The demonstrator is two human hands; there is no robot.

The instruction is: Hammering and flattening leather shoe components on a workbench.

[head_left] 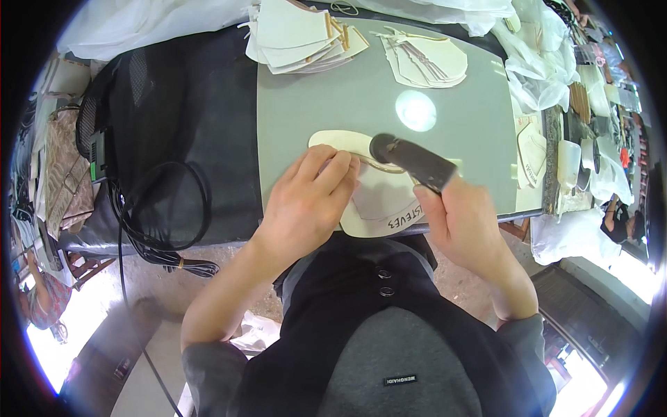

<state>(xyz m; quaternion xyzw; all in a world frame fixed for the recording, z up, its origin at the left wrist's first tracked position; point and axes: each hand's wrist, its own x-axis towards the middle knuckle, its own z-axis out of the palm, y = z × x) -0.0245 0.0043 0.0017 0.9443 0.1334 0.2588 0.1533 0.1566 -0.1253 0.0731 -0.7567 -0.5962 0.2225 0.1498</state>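
A cream, curved flat piece [333, 138] with a bent strip along its edge lies on the grey-green board, near the board's front edge. A wider pale panel [379, 201] with dark handwriting extends from it toward me. My left hand [309, 194] is closed at the curved piece, its bent fingertips pressed on the strip's edge. My right hand [462, 219] grips a dark hammer [417, 160], whose round face is over the strip just right of my left fingertips. The hammer's handle is mostly hidden, and I cannot tell whether its face touches the strip.
The grey-green board [299, 104] sits on a black-covered table [229, 69]. Stacked cream pieces [292, 35] and a smaller bundle [427, 59] lie at its far side. Coiled black cable [163, 208] hangs at the left. Clear plastic bags [538, 69] crowd the right.
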